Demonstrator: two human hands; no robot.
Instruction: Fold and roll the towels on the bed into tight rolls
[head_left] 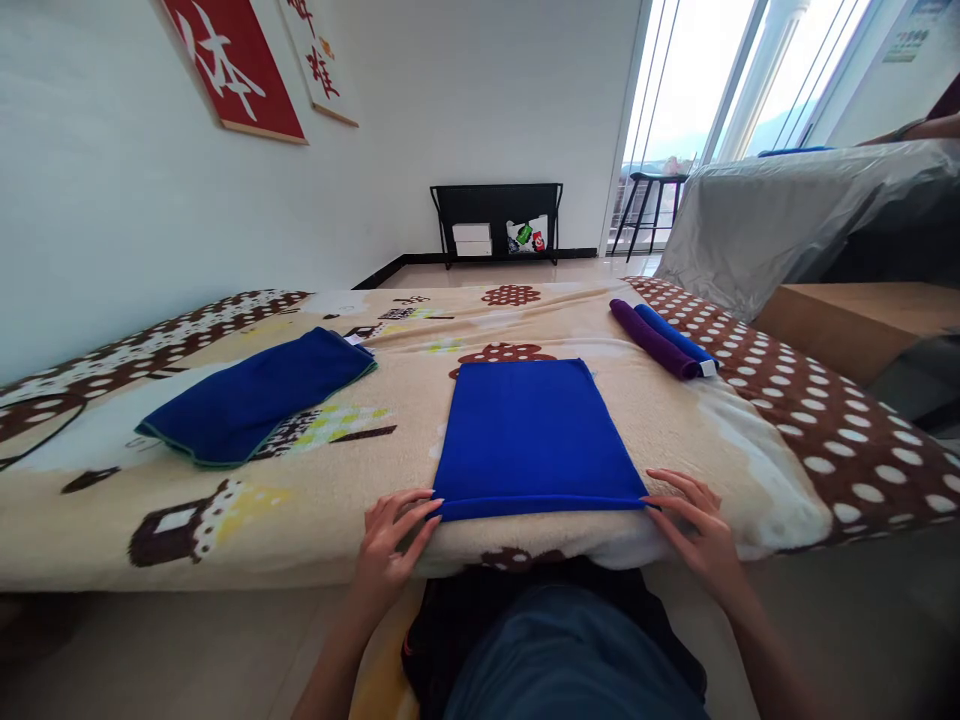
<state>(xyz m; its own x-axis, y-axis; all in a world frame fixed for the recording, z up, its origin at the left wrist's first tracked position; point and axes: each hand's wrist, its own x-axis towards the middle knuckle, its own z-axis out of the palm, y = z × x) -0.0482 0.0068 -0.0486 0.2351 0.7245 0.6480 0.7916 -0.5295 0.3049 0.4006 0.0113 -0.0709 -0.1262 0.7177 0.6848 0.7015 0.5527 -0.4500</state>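
A bright blue towel (pixel 534 432) lies folded flat on the patterned blanket (pixel 360 480), its near edge at the bed's front. My left hand (pixel 391 538) rests at the towel's near left corner, fingers stretched out and touching the edge. My right hand (pixel 694 525) lies at the near right corner, fingers spread flat against the blanket and the towel's edge. Neither hand grips anything.
A darker blue folded towel (pixel 255 400) lies to the left on the blanket. A purple rolled towel (pixel 651 340) and a blue rolled towel (pixel 679 337) lie side by side at the far right. A plastic-covered table (pixel 787 210) and a cardboard box (pixel 855 320) stand to the right, and a black shelf (pixel 495 220) stands by the far wall.
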